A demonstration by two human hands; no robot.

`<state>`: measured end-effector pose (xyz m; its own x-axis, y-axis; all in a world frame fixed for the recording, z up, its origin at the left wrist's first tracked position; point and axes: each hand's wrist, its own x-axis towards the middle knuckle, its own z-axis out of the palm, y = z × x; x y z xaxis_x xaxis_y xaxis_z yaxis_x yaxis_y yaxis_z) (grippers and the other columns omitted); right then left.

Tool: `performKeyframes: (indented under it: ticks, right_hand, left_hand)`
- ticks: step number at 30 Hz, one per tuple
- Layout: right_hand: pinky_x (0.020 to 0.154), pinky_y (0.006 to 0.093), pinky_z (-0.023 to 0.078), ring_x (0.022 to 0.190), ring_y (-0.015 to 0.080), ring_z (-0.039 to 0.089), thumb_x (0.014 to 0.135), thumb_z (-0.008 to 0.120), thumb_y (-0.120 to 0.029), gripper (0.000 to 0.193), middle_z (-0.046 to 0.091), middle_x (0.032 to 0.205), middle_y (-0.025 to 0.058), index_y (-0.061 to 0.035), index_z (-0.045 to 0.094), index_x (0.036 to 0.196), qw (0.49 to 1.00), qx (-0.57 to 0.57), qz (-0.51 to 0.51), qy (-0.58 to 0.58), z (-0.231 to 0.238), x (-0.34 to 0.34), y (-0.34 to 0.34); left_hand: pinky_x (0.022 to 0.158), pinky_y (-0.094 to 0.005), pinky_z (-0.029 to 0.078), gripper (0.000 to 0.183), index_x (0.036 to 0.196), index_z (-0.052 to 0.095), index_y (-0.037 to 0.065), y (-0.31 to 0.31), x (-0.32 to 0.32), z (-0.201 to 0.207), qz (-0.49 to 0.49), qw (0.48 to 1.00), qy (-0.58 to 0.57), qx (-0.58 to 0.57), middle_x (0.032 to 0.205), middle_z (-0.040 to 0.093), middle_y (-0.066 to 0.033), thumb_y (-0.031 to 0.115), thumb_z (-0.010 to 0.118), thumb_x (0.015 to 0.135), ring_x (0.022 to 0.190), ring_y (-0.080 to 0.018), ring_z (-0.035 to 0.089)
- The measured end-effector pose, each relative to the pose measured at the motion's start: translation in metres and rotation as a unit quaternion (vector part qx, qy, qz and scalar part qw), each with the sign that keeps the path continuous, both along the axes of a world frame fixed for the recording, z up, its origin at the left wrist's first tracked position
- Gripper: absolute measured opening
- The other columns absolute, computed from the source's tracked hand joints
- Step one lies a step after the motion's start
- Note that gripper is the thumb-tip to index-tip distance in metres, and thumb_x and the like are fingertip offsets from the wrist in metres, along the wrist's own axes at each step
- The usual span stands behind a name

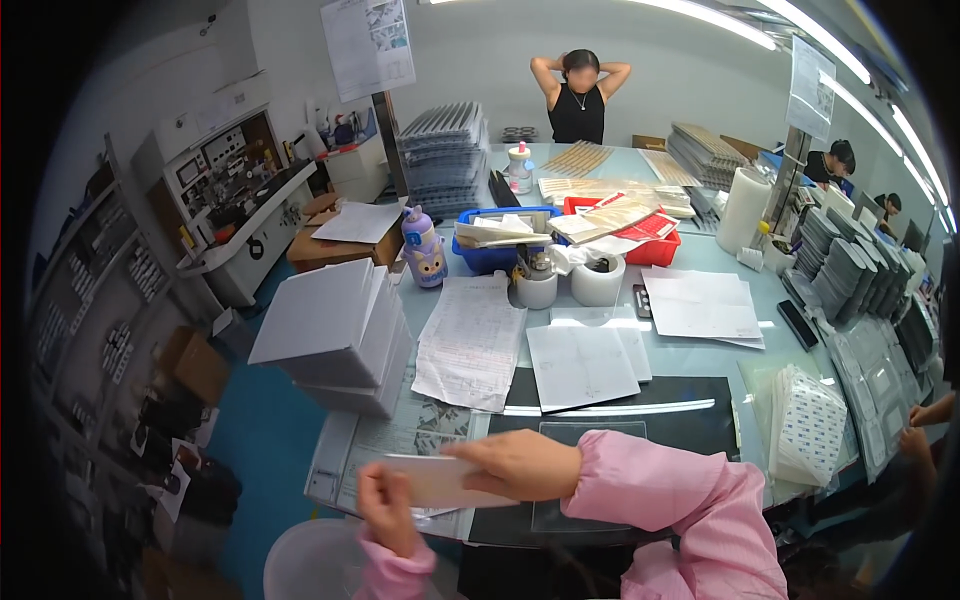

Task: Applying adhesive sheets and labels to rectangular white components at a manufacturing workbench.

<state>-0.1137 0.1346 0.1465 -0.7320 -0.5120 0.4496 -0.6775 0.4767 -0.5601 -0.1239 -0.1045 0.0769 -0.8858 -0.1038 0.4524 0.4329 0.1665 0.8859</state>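
Observation:
Both my hands are at a thin white rectangular piece (430, 482), held above the near edge of the table. Its left end is pinched in the curled fingers of my left hand (388, 508). From the right, my right hand (525, 465) reaches over the piece, its fingers along the upper side and gripping the right part. The piece's kind cannot be made out. Beneath my right forearm a clear flat tray (590, 515) lies on a black mat (690, 405). Beyond the mat are white sheets (583, 365) and a creased written paper (468, 340).
Stacked white boxes (310, 310) stand at the left, beside a purple bottle (424, 250). Blue (490, 258) and red (660, 248) bins hold strips. A pale round bin (300, 560) sits below the table edge. White patterned sheets (806, 425) lie right. Another person (578, 110) sits opposite.

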Motion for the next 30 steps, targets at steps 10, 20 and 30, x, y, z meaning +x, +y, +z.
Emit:
performKeyframes:
  ticks: [10,20,30]
  right_hand:
    - [0.07,0.0463,0.052,0.081,0.0341,0.067,0.091,0.055,-0.011,0.021,0.068,0.085,0.013,-0.0116,0.061,0.111,0.891,0.141,-0.391,0.185,0.079,-0.184,0.163]
    - [0.093,0.043,0.048,0.113,0.0374,0.06,0.095,0.054,-0.052,0.056,0.064,0.12,0.0226,-0.0057,0.062,0.125,0.91,0.211,-0.342,-0.101,0.034,-0.354,0.208]
    - [0.082,0.0406,0.053,0.095,0.0328,0.067,0.087,0.066,-0.029,0.043,0.069,0.108,0.0177,-0.0029,0.062,0.122,0.907,0.332,-0.256,-0.033,0.04,-0.337,0.213]
  left_hand:
    - [0.074,-0.046,0.05,0.015,0.101,0.068,0.003,-0.004,0.006,-0.049,0.099,0.98,-0.062,-0.16,0.094,0.068,-0.0161,0.014,0.067,0.091,0.082,-0.0286,0.064]
    - [0.06,-0.0448,0.047,0.002,0.085,0.066,0.002,0.006,-0.002,-0.081,0.153,0.954,0.055,-0.253,0.074,0.064,-0.0158,0.001,0.064,0.084,0.066,-0.0366,0.058]
    - [0.06,-0.0399,0.049,0.003,0.086,0.067,0.004,0.003,-0.005,-0.09,0.16,0.954,0.037,-0.251,0.076,0.068,-0.0113,0.002,0.065,0.086,0.065,-0.0294,0.061]
